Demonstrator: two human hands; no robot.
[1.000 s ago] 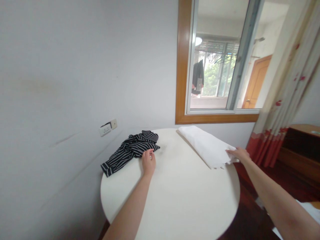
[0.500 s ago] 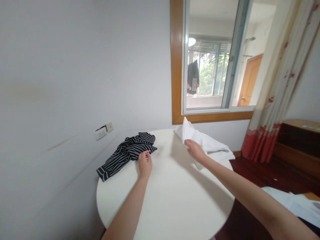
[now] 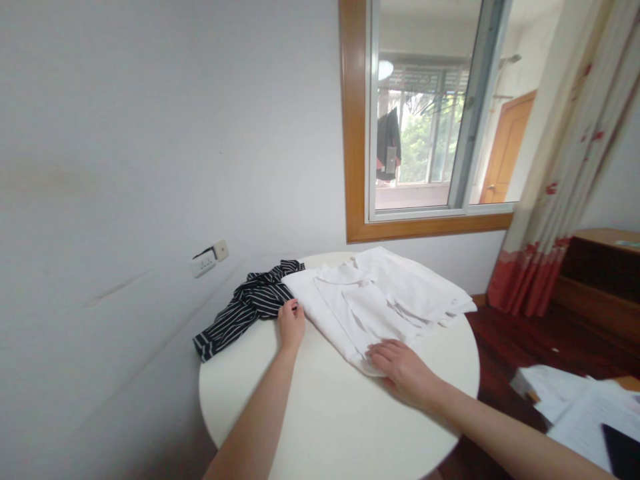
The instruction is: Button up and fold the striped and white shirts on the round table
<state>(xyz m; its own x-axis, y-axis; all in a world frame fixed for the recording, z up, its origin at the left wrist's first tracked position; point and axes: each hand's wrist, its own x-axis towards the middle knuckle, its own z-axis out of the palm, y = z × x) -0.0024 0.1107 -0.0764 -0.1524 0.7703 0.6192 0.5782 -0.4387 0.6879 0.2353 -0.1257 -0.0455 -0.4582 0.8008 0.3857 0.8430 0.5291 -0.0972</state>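
Observation:
A white shirt (image 3: 345, 293) lies spread across the far and right part of the round white table (image 3: 320, 427), its cloth folded over in layers. My right hand (image 3: 405, 370) rests on the shirt's near edge with its fingers stretched out flat. To the left, a black garment with white stripes (image 3: 250, 300) lies crumpled, partly under or against the shirt's left edge. My left hand (image 3: 291, 325) is beside the place where both garments meet, its fingers curled closed. Whether cloth is pinched in them is hidden.
A wall socket (image 3: 203, 265) is on the wall left of the table. Behind stands a window with a wooden frame (image 3: 354, 133) and a patterned curtain (image 3: 530, 260). Papers (image 3: 570, 400) and a dark flat object (image 3: 623, 447) lie at the lower right.
The white shirt has gone from bunched up at the right to spread leftward, reaching the striped garment. My right hand has come nearer and flattened; my left hand has hardly moved.

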